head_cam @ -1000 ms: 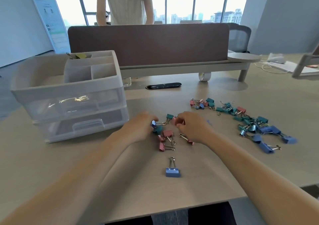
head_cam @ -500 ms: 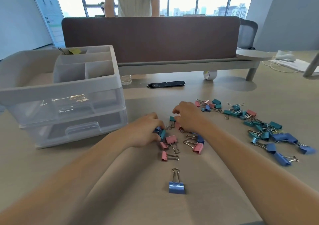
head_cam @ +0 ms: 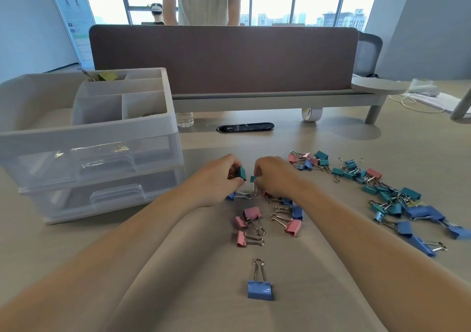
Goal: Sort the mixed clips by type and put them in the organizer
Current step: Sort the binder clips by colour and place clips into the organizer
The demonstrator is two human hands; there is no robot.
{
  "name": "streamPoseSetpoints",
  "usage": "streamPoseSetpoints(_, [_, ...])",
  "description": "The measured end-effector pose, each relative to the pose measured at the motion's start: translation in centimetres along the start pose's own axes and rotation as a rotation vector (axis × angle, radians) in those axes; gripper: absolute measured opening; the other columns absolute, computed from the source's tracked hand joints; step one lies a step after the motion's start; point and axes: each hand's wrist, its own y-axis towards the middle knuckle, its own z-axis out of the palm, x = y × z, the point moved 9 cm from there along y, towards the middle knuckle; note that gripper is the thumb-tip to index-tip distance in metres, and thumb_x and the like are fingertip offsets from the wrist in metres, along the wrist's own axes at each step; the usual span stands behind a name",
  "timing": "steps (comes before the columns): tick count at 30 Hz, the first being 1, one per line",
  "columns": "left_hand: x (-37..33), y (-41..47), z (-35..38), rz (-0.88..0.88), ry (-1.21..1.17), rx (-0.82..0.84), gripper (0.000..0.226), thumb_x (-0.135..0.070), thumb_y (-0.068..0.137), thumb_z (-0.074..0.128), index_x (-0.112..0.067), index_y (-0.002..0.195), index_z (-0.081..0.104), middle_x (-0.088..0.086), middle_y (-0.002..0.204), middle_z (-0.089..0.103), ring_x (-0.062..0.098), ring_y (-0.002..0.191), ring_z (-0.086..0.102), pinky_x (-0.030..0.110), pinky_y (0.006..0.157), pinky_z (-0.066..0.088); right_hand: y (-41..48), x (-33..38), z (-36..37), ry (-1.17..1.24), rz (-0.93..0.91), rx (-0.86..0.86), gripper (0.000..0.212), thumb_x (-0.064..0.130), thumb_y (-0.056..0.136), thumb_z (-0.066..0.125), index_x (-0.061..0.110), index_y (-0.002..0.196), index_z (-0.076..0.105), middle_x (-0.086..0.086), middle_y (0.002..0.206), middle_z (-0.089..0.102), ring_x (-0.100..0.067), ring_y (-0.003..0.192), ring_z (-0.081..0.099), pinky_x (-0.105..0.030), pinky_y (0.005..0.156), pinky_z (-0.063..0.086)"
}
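Observation:
My left hand (head_cam: 219, 178) pinches a teal binder clip (head_cam: 240, 173) just above the table. Close beside it, my right hand (head_cam: 275, 176) pinches a smaller teal clip (head_cam: 253, 178) with its wire handles hanging down. Below the hands lie several pink clips (head_cam: 251, 214) and small blue clips (head_cam: 297, 212). A lone blue clip (head_cam: 260, 289) sits nearer to me. A long scatter of teal, pink and blue clips (head_cam: 387, 194) runs along the right. The translucent organizer (head_cam: 102, 138), with open top compartments and two drawers, stands at the left.
A brown desk divider (head_cam: 224, 59) on a grey base crosses the back, with a person standing behind it. A black cable port (head_cam: 245, 128), a tape roll (head_cam: 311, 114) and a water bottle (head_cam: 185, 119) sit near it. White cables and papers (head_cam: 423, 97) lie far right.
My left hand has lifted a teal clip off the pile and my right hand has picked up a small teal one; both hands drew closer together. The view tilted nearer the table.

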Motion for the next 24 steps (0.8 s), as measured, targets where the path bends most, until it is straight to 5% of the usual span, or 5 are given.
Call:
streamPoseSetpoints(4, [0.0, 0.8, 0.2, -0.015, 0.003, -0.028, 0.033, -0.024, 0.097, 0.056, -0.017, 0.129, 0.052, 0.000, 0.115, 0.061, 0.017, 0.103, 0.059, 0.035, 0.093, 0.049, -0.6, -0.1, -1.7, 0.228, 0.005, -0.049, 0.012, 0.024, 0.088, 0.069, 0.020, 0.091, 0.058, 0.005, 0.089, 0.058, -0.013, 0.083, 0.054, -0.024, 0.066, 0.039])
streamPoseSetpoints(11, [-0.8, 2.6, 1.4, -0.043, 0.048, -0.052, 0.034, -0.021, 0.102, 0.047, -0.013, 0.135, 0.051, 0.005, 0.128, 0.059, 0.023, 0.112, 0.057, 0.030, 0.092, 0.044, -2.9, -4.4, -5.3, 0.414, 0.073, -0.191, 0.023, 0.022, 0.092, 0.066, 0.019, 0.114, 0.071, 0.009, 0.104, 0.066, -0.004, 0.086, 0.057, -0.019, 0.075, 0.040])
streamPoseSetpoints(16, [-1.9, 3.7, 3.1, -0.106, -0.005, -0.012, 0.032, -0.022, 0.101, 0.037, -0.014, 0.124, 0.057, 0.004, 0.123, 0.059, 0.019, 0.109, 0.053, 0.033, 0.094, 0.043, -4.2, -7.5, -5.0, 0.481, 0.186, -0.192, 0.013, 0.023, 0.095, 0.061, 0.017, 0.098, 0.072, 0.006, 0.086, 0.069, -0.003, 0.072, 0.060, -0.015, 0.061, 0.041])
streamPoseSetpoints(20, [-3.4, 5.1, 4.3, -0.036, 0.167, 0.007, 0.035, -0.042, 0.096, 0.052, -0.018, 0.121, 0.055, 0.000, 0.112, 0.058, 0.017, 0.099, 0.054, 0.032, 0.080, 0.043, -4.5, -9.1, -4.0, 0.652, 0.271, -0.149, 0.010, 0.010, 0.096, 0.056, 0.007, 0.099, 0.066, -0.004, 0.081, 0.075, -0.006, 0.067, 0.072, -0.013, 0.058, 0.050])
streamPoseSetpoints(24, [-4.1, 6.9, 5.8, 0.026, 0.306, 0.088, 0.047, -0.032, 0.094, 0.060, -0.023, 0.138, 0.049, 0.007, 0.133, 0.057, 0.022, 0.118, 0.053, 0.030, 0.090, 0.041, -4.2, -9.6, -3.5, 0.548, 0.273, -0.135, 0.036, -0.007, 0.091, 0.041, 0.010, 0.112, 0.065, 0.001, 0.094, 0.071, -0.005, 0.061, 0.062, -0.014, 0.051, 0.042])
